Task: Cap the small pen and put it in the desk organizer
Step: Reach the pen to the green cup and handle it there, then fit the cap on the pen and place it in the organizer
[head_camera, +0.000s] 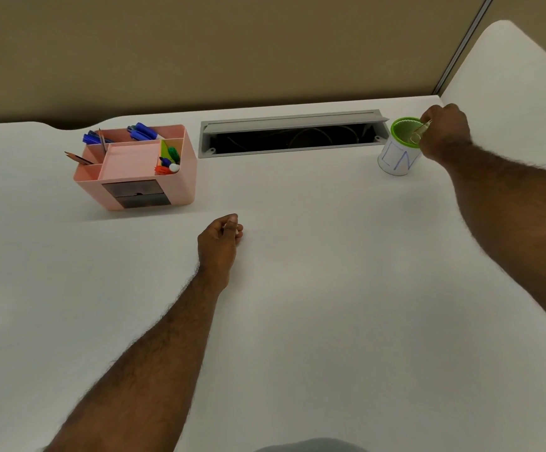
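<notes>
A thin tan pen (pixel 421 132) sits pinched in the fingers of the right hand (pixel 446 132), slanting down over the mouth of a cup (pixel 399 146); whether its lower end touches the inside of the cup cannot be told, nor whether it is capped. The cup is white with a green rim and blue letters on its side, and stands at the far right of the white desk (pixel 297 305). The right hand is closed around the pen, just beside the cup's rim. The left hand (pixel 221 238) rests on the desk near the middle, fingers curled loosely in, holding nothing visible. Well apart to the left stands the pink organizer (pixel 141 164), with blue pens in its back compartments, pencils at its left side, green, blue and red markers in the right slot, and two dark drawers in front. Between organizer and cup, a grey cable tray (pixel 293 133) lies open in the desk.
</notes>
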